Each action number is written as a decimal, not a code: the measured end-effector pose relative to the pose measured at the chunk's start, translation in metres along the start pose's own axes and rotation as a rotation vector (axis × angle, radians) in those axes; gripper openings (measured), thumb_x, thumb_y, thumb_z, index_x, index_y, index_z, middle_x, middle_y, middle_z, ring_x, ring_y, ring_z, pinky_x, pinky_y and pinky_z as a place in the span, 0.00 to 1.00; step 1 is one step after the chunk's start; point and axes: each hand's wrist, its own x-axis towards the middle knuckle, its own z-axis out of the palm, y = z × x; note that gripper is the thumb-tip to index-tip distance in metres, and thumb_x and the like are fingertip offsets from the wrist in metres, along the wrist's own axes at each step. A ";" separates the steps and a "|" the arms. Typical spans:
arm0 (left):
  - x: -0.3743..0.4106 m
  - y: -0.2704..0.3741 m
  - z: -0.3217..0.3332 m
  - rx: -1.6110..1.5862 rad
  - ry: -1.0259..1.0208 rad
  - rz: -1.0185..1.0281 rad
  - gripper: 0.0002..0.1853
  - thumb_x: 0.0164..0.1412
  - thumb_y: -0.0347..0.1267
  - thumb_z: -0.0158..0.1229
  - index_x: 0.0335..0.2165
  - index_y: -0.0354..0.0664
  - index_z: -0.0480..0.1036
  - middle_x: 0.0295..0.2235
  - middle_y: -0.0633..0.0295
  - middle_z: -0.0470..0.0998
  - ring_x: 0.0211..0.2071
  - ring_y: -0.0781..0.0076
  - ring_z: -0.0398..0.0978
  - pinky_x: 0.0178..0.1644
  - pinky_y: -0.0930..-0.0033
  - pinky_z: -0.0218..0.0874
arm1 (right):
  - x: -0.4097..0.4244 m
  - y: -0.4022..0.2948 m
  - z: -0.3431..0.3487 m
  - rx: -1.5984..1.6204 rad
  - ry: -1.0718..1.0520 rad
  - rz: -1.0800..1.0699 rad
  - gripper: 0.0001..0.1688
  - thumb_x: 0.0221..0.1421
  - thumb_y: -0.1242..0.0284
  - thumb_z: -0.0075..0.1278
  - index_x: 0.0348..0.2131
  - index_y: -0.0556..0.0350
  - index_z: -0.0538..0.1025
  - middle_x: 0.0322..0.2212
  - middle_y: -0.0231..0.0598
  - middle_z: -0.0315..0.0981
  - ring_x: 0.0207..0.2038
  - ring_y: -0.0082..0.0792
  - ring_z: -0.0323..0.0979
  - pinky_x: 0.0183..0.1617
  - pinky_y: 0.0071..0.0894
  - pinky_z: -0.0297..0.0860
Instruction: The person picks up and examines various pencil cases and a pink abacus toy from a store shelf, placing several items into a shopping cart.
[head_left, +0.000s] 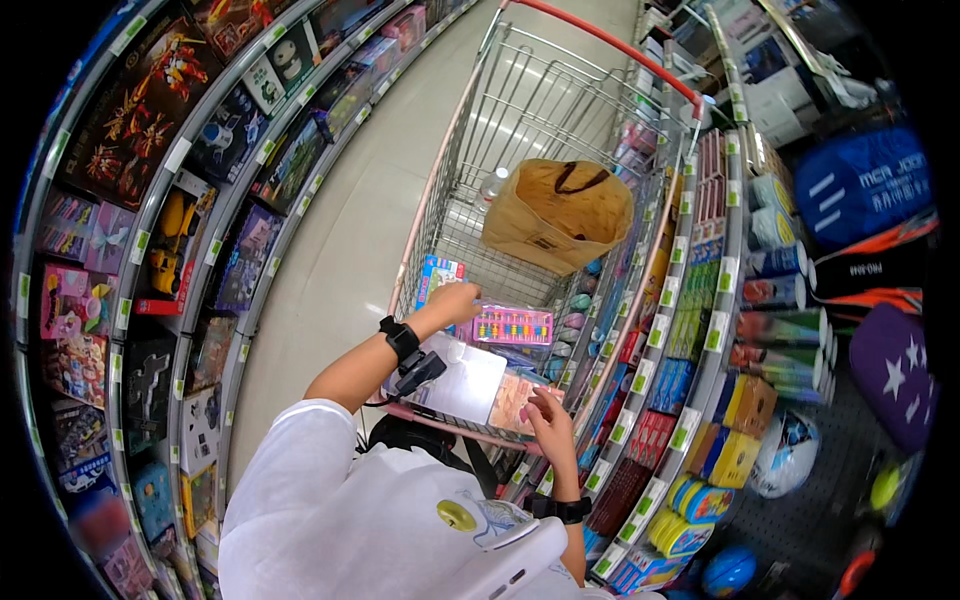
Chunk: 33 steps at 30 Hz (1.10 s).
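My left hand (454, 302) reaches into the front of a wire shopping cart, its fingers closed at the upper left corner of a pink toy abacus (512, 326) in clear packaging. A blue-edged card pack (439, 274) stands just behind that hand, partly covered by it. Below the abacus lies a shiny white board or flat case (459, 379). Beside it is a peach-coloured printed pack (514, 397). My right hand (551, 424) hovers at or against this pack's right side, fingers curved and apart; contact is unclear.
The shopping cart (431, 180) holds a brown paper bag (525, 232) and a clear bottle (493, 187). Shelves of boxed toys (214, 135) line the left of the aisle. Stationery shelves (679, 322) run close along the cart's right side, with sports goods beyond.
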 end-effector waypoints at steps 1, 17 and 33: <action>0.009 -0.003 0.002 -0.020 -0.051 -0.040 0.17 0.45 0.38 0.51 0.34 0.40 0.72 0.31 0.51 0.74 0.35 0.54 0.72 0.39 0.59 0.62 | 0.011 -0.007 0.003 -0.006 -0.024 -0.004 0.23 0.51 0.70 0.48 0.45 0.63 0.65 0.36 0.44 0.70 0.39 0.31 0.69 0.42 0.27 0.64; 0.106 -0.066 0.047 0.236 -0.267 -0.326 0.25 0.45 0.38 0.53 0.44 0.44 0.65 0.49 0.53 0.61 0.50 0.54 0.60 0.49 0.55 0.56 | 0.132 -0.004 0.063 -0.093 -0.233 -0.042 0.28 0.51 0.64 0.46 0.48 0.61 0.63 0.45 0.55 0.62 0.49 0.47 0.61 0.51 0.34 0.57; 0.122 -0.140 0.085 0.377 -0.190 -0.365 0.33 0.45 0.32 0.51 0.52 0.47 0.54 0.50 0.51 0.58 0.53 0.47 0.52 0.54 0.47 0.40 | 0.137 0.001 0.056 -0.066 -0.178 0.068 0.28 0.50 0.63 0.45 0.47 0.62 0.63 0.44 0.53 0.64 0.47 0.47 0.62 0.50 0.35 0.59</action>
